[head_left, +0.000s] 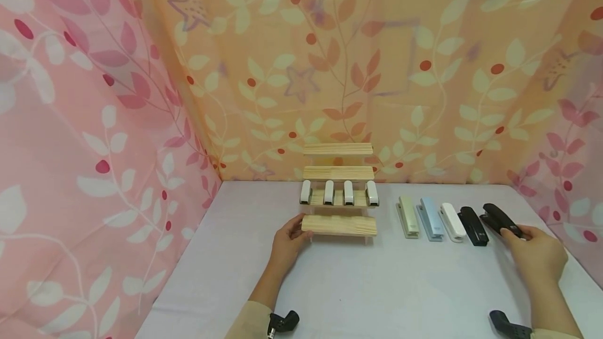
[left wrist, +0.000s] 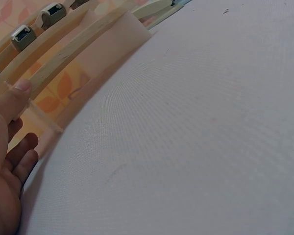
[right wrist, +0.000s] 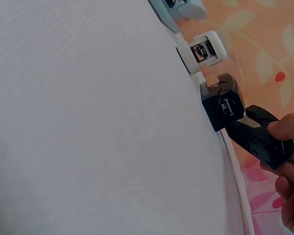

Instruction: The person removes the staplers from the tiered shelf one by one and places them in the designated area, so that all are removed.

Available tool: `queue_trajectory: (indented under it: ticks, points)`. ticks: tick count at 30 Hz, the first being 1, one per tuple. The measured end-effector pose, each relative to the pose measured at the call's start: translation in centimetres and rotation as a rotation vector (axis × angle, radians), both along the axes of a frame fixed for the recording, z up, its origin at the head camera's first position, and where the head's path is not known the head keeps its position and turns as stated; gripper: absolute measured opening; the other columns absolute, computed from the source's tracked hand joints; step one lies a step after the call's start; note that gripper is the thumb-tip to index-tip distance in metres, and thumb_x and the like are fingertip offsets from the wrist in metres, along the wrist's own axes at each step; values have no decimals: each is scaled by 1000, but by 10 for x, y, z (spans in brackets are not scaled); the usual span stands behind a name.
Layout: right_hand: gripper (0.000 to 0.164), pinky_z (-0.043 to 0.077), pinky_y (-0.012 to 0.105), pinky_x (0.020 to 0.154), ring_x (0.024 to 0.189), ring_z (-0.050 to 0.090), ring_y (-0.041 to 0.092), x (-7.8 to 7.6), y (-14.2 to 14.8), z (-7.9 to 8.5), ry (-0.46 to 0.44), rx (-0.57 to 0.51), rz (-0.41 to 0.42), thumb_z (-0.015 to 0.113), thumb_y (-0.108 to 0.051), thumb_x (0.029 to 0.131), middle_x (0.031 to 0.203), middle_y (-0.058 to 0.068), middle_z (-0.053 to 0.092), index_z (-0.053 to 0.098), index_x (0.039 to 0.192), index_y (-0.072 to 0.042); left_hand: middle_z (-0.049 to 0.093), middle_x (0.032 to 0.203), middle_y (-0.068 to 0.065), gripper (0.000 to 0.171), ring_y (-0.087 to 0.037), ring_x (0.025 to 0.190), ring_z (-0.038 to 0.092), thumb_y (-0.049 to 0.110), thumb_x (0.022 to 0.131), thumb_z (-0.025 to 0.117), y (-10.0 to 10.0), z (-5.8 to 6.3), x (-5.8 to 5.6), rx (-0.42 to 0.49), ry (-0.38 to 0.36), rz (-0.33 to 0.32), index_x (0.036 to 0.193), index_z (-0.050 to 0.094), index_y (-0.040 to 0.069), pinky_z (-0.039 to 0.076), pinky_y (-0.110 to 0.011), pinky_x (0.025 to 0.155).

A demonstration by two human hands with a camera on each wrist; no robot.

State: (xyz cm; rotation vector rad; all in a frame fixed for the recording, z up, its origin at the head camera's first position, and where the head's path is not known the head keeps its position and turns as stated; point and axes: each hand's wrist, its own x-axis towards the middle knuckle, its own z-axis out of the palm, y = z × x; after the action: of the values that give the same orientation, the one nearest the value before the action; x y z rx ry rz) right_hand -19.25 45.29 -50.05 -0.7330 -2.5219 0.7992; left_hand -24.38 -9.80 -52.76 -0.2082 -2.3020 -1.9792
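A tiered wooden rack (head_left: 339, 225) stands near the back of the table. My left hand (head_left: 286, 245) grips the left end of its lowest board, thumb (left wrist: 22, 87) at the board's end. On the tier above sit several small white staplers (head_left: 329, 192), spaced apart. At the right, my right hand (head_left: 540, 255) holds a black stapler (head_left: 502, 219) by its near end, thumb on top, its far end tilted up. Left of it, a second black stapler (head_left: 473, 226) lies on the table. Palm and some fingers of the right hand fall outside the right wrist view.
A white stapler (head_left: 453, 222), a light blue stapler (head_left: 431, 218) and a pale green stapler (head_left: 408, 217) lie in a row between the rack and the black staplers. White cloth covers the table (head_left: 400, 286). Patterned curtains (head_left: 282, 67) hang behind and at both sides.
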Motion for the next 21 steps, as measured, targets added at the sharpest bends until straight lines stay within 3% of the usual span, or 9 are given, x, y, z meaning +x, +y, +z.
queue_trajectory:
  ticks: [10, 14, 21]
  points:
    - [59, 33, 55, 76, 108, 50, 57, -1, 7, -5, -36, 10, 37, 71, -37, 95, 116, 35, 66, 62, 126, 12, 68, 128, -18, 62, -34, 113, 68, 12, 89, 80, -2, 0, -2, 5, -6, -10, 146, 56, 5, 58, -19, 87]
    - [63, 35, 59, 81, 111, 49, 59, 0, 10, -7, -76, 7, 63, 72, -42, 94, 123, 37, 61, 61, 125, 12, 67, 128, -19, 62, -34, 113, 68, 13, 90, 80, -2, 2, -1, -2, -8, -11, 146, 56, 5, 58, -19, 87]
    - [68, 33, 57, 77, 106, 49, 58, 1, 13, -12, -138, 24, 94, 74, -49, 91, 119, 37, 62, 62, 120, 11, 66, 129, -21, 63, -36, 114, 67, 13, 90, 80, -2, 1, -1, 7, -6, -24, 146, 55, 4, 58, -19, 87]
